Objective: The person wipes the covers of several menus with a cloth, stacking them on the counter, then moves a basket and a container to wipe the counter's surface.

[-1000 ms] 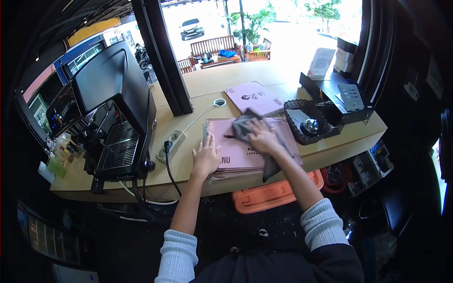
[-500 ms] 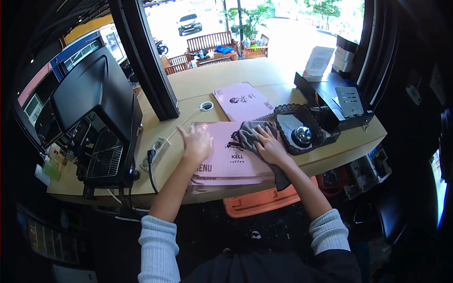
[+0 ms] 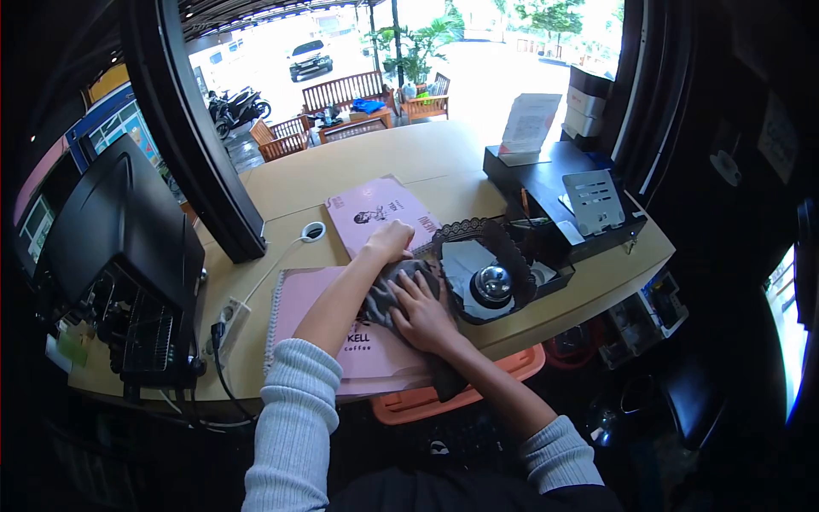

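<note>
Head camera view: a person's right hand (image 3: 422, 316) lies flat with fingers spread over a dark grey cloth (image 3: 380, 305), covering it from above rather than clutching it. The cloth sits directly beneath that palm, with one end trailing toward the person beside the right wrist, and rests on a pink spiral-bound menu (image 3: 371, 357) lettered "KELL coffee." The left hand (image 3: 391, 241), its fingers bent, reaches just beyond the right, near the cloth's far edge; whether it grips anything cannot be told.

Beyond the left hand and to its left, a second pink menu (image 3: 354, 209) lies on the wooden counter (image 3: 452, 183). Just right of both hands stands a black lace-edged tray (image 3: 467, 229) holding a silver bell (image 3: 492, 280). Farther right of the left hand, a black organizer box (image 3: 529, 175) carries an upright printed sheet (image 3: 531, 126). To the left of the left hand are a white ring (image 3: 313, 231) and, nearer the person, a white power strip (image 3: 232, 320). Well left of both hands stands a black coffee machine (image 3: 141, 247).
</note>
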A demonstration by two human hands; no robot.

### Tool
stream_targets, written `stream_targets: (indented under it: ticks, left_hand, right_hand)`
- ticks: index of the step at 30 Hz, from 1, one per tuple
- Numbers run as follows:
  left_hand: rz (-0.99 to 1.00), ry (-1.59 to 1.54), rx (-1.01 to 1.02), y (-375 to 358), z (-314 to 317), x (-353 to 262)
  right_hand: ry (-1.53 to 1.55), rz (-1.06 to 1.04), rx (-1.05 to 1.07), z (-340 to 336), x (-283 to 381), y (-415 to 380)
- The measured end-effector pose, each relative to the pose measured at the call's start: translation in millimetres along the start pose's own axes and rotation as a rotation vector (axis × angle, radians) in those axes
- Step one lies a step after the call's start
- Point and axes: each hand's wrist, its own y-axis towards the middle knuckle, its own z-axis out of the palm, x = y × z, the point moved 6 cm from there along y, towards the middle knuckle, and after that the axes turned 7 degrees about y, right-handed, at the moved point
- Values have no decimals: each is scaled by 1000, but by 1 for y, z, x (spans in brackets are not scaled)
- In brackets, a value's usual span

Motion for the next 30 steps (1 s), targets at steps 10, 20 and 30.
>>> stream_targets:
  ticks: [10, 20, 30]
  left_hand:
    - [30, 304, -77, 4, -1, -20]
    - [-231, 475, -298, -43, -44, 31]
    - [-156, 393, -577, -113, -85, 37]
  right_hand:
    - [24, -43, -41, 5, -4, 1]
    - [23, -20, -6, 6, -6, 3]
    - [100, -41, -70, 5, -7, 4]
